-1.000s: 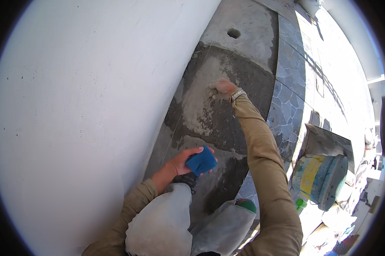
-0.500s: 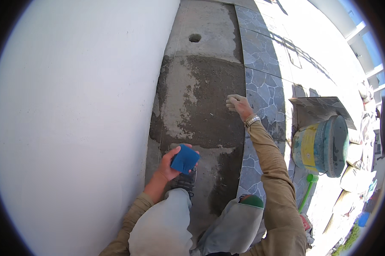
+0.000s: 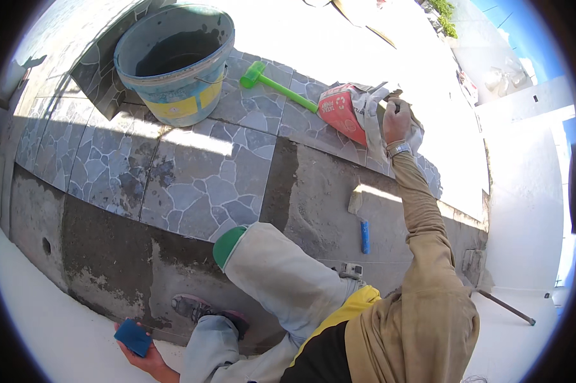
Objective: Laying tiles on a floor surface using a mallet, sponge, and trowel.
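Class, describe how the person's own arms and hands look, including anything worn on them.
The right arm is covered by a long, creased khaki-brown sleeve. A watch with a light, silvery band circles that wrist. The right hand and left hand wear no gloves. No sleeve shows on the short visible part of the left wrist.

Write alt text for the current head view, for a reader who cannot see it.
A person's left hand holds a blue block at lower left, while the right hand, fingers curled, is at a red and grey bag. Beyond the knees, a bucket and a green mallet rest on stone-patterned tiles.
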### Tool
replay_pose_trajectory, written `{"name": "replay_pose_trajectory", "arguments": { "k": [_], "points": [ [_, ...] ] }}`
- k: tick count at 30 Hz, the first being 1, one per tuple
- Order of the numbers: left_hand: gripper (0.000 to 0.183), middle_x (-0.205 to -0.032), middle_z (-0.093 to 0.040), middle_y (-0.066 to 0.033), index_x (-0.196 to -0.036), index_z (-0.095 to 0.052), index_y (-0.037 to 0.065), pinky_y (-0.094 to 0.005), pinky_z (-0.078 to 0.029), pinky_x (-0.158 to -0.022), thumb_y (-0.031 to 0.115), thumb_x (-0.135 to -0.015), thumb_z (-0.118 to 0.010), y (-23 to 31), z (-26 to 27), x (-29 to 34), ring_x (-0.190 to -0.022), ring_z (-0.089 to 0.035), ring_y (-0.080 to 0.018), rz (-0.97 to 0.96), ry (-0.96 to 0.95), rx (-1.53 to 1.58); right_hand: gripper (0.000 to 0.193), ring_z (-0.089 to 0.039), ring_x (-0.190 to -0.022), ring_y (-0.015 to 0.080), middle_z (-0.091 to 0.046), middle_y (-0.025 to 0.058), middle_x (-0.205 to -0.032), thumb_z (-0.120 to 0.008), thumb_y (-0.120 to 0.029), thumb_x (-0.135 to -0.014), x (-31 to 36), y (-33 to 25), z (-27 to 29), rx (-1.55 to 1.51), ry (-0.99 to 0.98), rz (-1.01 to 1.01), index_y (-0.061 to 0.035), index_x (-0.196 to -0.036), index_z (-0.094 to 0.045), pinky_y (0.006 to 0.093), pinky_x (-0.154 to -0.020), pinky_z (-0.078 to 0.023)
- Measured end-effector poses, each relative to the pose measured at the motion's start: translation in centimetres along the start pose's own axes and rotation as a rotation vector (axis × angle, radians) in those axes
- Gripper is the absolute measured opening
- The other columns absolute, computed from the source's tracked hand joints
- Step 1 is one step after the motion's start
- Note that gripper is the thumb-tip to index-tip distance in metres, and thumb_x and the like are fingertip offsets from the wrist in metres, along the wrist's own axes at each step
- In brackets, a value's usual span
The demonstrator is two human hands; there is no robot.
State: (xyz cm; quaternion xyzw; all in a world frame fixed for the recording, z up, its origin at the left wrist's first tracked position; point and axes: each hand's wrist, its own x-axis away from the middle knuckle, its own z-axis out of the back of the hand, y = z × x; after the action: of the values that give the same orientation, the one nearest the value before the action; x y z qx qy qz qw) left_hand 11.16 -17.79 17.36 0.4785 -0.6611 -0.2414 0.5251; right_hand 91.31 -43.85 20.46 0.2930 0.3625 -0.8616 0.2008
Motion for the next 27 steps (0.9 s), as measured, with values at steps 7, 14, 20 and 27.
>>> {"name": "replay_pose_trajectory", "arguments": {
  "k": [7,14,20,27],
  "points": [
    [0.058,-0.124,-0.064,-0.0079,-0.15,-0.044,0.018,-0.0267,-0.054,-0.063,0.047,-0.101,-0.052,10.5,-2.7,2.3,-0.098,-0.067,-0.019,-0.075,0.024,-0.256,0.029,-0.068,-0.105,0.0365,-0.072,0.02,-0.11,-0.064,-0.022,-0.087,-2.4,21.1,-3.2,0.279,-0.799,-0.261,-0.0051,-0.108,-0.075,0.0411,-0.094,-0.052],
    [0.056,-0.103,-0.067,-0.0043,-0.142,-0.052,0.016,-0.0308,-0.053,-0.066,0.049,-0.097,-0.058,15.9,-5.7,6.4,-0.085,-0.066,-0.016,-0.117,0.075,-0.417,0.03,-0.069,-0.094,0.0268,-0.072,0.0117,-0.102,-0.054,-0.021,-0.099,-4.9,24.5,-12.3,0.077,-0.779,-0.073,0.0007,-0.118,-0.063,0.0339,-0.082,-0.056],
    [0.054,-0.11,-0.064,-0.0071,-0.136,-0.055,0.014,-0.034,-0.052,-0.069,0.049,-0.095,-0.06,14.8,-7.3,8.6,-0.09,-0.065,-0.0186,-0.088,0.096,-0.435,0.029,-0.068,-0.089,0.0247,-0.071,0.0105,-0.098,-0.055,-0.022,-0.099,-7.0,21.9,-12.1,0.28,-0.85,-0.194,-0.0006,-0.116,-0.063,0.033,-0.077,-0.055],
    [0.055,-0.108,-0.065,-0.0073,-0.136,-0.056,0.014,-0.0322,-0.052,-0.067,0.051,-0.096,-0.059,13.4,-7.9,8.0,-0.089,-0.065,-0.0171,-0.071,0.096,-0.494,0.027,-0.066,-0.082,0.0222,-0.069,0.0091,-0.093,-0.055,-0.025,-0.099,-8.0,21.2,-11.6,0.299,-0.853,-0.246,-0.0022,-0.113,-0.063,0.0319,-0.071,-0.054]
  ]
}}
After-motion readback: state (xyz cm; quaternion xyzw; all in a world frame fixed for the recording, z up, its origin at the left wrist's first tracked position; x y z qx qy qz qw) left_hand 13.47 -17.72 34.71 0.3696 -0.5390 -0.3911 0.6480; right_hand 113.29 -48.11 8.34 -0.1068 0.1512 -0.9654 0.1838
